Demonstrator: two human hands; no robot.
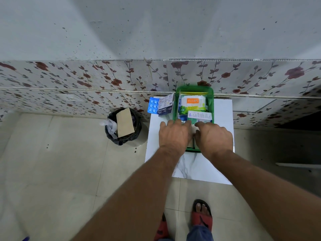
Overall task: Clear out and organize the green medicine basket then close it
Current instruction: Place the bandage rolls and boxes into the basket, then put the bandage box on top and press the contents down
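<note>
Hands, left hand (174,134) and right hand (214,136), lie flat with fingers spread in the green basket (176,101) at the table's (191,169) back edge, tidying boxes; closing it looks next.

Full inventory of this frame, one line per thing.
basket: 1, green, on table by wall
cotton swab pack: 1, white with orange label, in basket, far end
medicine box: 1, white-green, in basket
blister strip: 1, blue, on table left of basket
dark box: 1, navy-white, between strip and basket
table: 1, white marbled
bin: 1, black liner, holds brown card, on floor left
sandals: 2, red
left hand: over basket's near end
right hand: beside it
</note>
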